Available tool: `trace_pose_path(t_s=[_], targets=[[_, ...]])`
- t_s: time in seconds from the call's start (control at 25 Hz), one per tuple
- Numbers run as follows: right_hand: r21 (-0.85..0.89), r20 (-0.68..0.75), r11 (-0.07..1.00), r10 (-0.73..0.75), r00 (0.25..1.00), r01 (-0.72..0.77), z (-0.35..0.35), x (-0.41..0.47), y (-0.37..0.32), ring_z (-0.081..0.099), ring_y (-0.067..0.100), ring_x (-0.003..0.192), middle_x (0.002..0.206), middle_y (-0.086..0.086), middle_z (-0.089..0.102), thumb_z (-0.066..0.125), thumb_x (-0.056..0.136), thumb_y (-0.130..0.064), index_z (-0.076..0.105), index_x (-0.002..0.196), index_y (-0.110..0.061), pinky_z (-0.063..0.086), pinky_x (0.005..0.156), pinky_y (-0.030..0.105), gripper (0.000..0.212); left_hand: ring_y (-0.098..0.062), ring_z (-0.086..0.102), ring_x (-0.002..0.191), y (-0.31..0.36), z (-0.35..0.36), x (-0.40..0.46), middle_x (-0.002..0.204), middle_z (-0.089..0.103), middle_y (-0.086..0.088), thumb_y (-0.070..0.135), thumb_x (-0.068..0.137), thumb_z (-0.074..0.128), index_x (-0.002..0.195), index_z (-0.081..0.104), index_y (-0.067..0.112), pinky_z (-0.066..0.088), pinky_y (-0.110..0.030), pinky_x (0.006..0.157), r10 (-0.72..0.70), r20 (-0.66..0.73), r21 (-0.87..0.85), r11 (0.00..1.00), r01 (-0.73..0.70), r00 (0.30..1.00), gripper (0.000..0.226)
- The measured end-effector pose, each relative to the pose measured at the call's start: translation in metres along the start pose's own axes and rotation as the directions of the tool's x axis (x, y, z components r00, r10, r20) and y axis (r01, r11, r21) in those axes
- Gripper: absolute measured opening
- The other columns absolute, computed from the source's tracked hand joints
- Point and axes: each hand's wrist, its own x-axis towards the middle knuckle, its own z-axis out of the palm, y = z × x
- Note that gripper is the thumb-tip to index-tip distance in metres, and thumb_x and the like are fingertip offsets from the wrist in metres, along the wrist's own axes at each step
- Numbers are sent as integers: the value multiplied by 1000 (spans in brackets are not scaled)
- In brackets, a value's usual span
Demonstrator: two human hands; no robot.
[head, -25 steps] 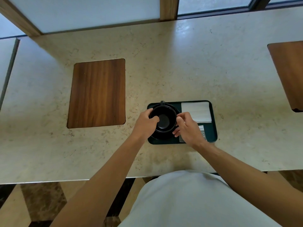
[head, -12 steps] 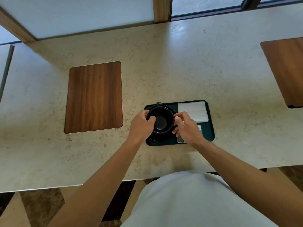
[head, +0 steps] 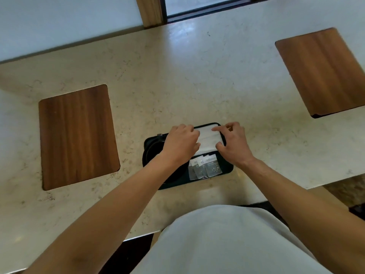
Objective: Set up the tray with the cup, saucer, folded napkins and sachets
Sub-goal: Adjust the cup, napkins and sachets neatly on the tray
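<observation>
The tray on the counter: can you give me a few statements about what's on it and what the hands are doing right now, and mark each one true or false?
1. Both hands are on the white folded napkins at the far end of the tray. True: the left hand and the right hand touch them from either side.
2. The sachets lie on the bare counter beside the tray. False: they lie inside the tray, nearer the person than the napkins.
3. The left forearm hides most of the black cup and saucer. True.
4. The tray sits on a wooden panel. False: it sits on the pale stone counter, between the two panels.
5. The right hand is lifting the cup. False: it is at the napkins.
</observation>
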Motion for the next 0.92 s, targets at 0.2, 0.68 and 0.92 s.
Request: trace_pose_path(t_s=[0.2,0.68,0.92], targets=[[7,118,1000,-18,993,17,-1,14,19,32,20,120,132,0,32,62,85,-20,50,138,-39,37,105,36,58,-29,59,96,5,18,16,108,62,-8,21,89,64,109,63,14,45,-40,87,-8,126,159,987,-13,992,21],[-59,156,998,-5,988,14,6,24,12,35,26,120,135,6,36,67,79,-32,48,137,-41,38,106,43,61,-30,56,98,4,25,17,112,56,-10,18,80,69,108,59,12,44,-45,92,-75,182,226,974,32,980,30],[-53,157,999,-2,988,10,6,26,9,35,25,120,134,5,36,68,77,-33,48,135,-43,37,105,42,62,-32,54,105,3,25,14,115,57,-10,24,77,73,111,60,13,39,-50,98,-89,172,255,966,43,981,37]])
